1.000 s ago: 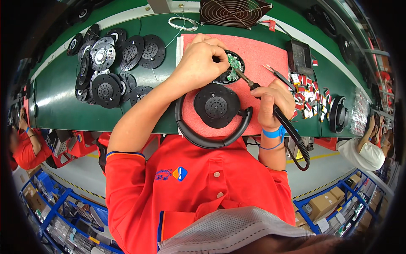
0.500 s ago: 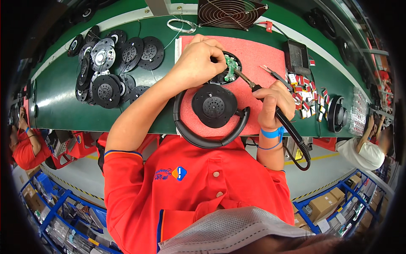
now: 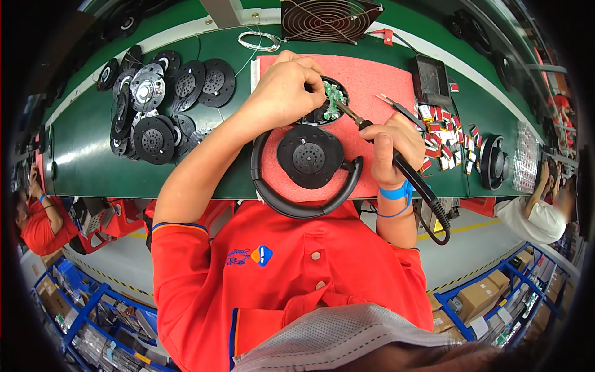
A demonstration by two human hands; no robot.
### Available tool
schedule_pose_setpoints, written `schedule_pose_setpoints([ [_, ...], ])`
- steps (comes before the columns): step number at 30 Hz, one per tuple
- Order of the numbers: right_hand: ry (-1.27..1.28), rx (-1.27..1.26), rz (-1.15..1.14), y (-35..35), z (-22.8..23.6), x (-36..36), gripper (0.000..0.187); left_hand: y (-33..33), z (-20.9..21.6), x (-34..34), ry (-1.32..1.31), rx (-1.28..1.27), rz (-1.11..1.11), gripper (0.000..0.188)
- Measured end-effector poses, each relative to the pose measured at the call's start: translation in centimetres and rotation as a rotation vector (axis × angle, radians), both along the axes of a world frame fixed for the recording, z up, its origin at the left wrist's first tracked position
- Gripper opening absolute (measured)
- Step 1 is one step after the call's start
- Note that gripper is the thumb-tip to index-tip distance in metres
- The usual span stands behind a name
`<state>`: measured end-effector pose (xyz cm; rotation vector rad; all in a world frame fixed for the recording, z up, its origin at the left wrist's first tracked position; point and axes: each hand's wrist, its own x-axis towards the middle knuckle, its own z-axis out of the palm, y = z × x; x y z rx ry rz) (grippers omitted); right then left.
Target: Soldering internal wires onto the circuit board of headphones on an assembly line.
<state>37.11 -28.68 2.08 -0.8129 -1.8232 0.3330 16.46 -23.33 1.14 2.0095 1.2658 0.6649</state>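
Observation:
My right hand (image 3: 400, 149) grips a black-handled soldering iron (image 3: 421, 186), its metal tip at the edge of a green circuit board (image 3: 333, 102). That board sits inside a round black ear cup (image 3: 322, 119) of a headphone. Closed in a pinch, my left hand (image 3: 284, 93) is over the cup's left side; whatever its fingertips hold is too small or hidden to make out. The black headband (image 3: 297, 211) curves toward me, around a black disc (image 3: 310, 158) with a perforated centre. All of these rest on a pink foam mat (image 3: 372, 74).
Several black speaker discs (image 3: 154, 139) are heaped at left. A wire coil (image 3: 259, 41) and a fan (image 3: 331, 22) stand at the back. Tweezers (image 3: 403, 111), a black tray (image 3: 432, 80), small battery packs (image 3: 443, 136) and another headphone (image 3: 494, 162) lie at right. People sit at both sides.
The whole view has shifted slightly. The iron's tip stays at the circuit board, and both hands keep nearly the same pose over the ear cup.

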Motion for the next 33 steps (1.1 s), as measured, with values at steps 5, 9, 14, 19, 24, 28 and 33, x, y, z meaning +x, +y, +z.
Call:
schedule_pose_setpoints([
  [5,-0.008,-0.019,0.002,-0.03,0.07,-0.11,0.015,-0.23,-0.05,0.09,-0.001,0.017,0.019,0.009],
  [9,-0.011,-0.015,0.004,0.02,-0.05,-0.13,0.014,-0.22,-0.1,0.16,-0.004,0.008,0.019,0.009],
  [14,-0.011,-0.009,0.005,0.06,-0.05,-0.2,0.013,-0.32,-0.01,0.27,0.008,0.019,0.029,0.008],
  [19,-0.02,-0.037,-0.007,-0.35,0.13,-0.28,0.03,-0.26,-0.26,0.41,0.004,0.034,0.042,0.008],
  [24,-0.043,-0.045,-0.03,-0.54,0.21,0.11,0.033,-0.29,-0.21,0.46,-0.013,0.041,0.048,0.008],
  [28,-0.029,-0.045,-0.027,-0.5,0.22,0.03,0.033,-0.32,-0.14,0.49,-0.009,0.038,0.052,0.008],
  [33,-0.035,-0.049,-0.028,-0.56,0.32,0.12,0.033,-0.3,-0.11,0.44,-0.008,0.036,0.048,0.008],
])
